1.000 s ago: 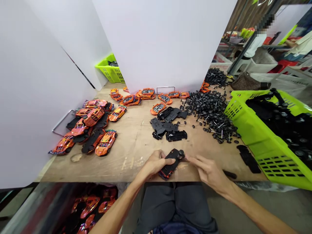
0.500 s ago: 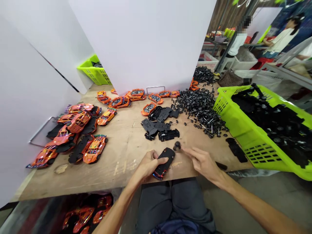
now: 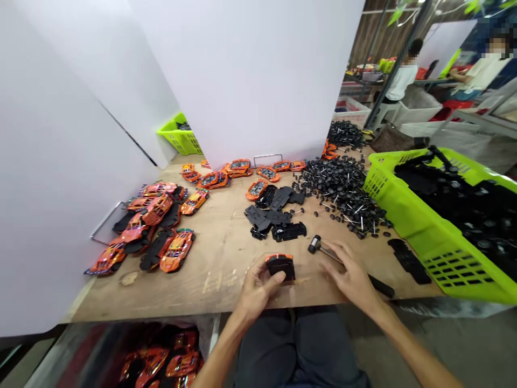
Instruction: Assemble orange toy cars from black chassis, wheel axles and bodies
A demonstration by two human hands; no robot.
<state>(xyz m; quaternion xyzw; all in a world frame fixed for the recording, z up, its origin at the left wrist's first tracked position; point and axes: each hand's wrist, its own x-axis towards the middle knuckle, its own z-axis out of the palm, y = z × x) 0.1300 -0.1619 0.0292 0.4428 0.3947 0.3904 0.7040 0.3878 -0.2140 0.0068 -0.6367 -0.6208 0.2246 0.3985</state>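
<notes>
My left hand point(image 3: 258, 288) is closed round a toy car point(image 3: 280, 268), gripping it near the table's front edge. The car stands tilted, its black underside towards me and orange along its top edge. A small hammer point(image 3: 331, 253) lies slantwise on the wood, its dark head to the left of my right hand point(image 3: 353, 277) and its black handle behind the wrist. Over its shaft, that hand has thumb and fingers apart and grips nothing. Beyond the hands are black car bases point(image 3: 269, 218); finished-looking orange toy cars point(image 3: 176, 250) are piled at the left.
A heap of small black wheels on metal axles point(image 3: 343, 188) covers the table's right rear. At the right edge stands a lime-green basket point(image 3: 404, 210) of black parts. White panels point(image 3: 250, 81) rise behind. Orange car bodies point(image 3: 238, 167) line the back. Two people sit beyond.
My right hand has loosened from the hammer, which now rests on the table. My left hand has tipped the toy car more upright. The view has shifted left.
</notes>
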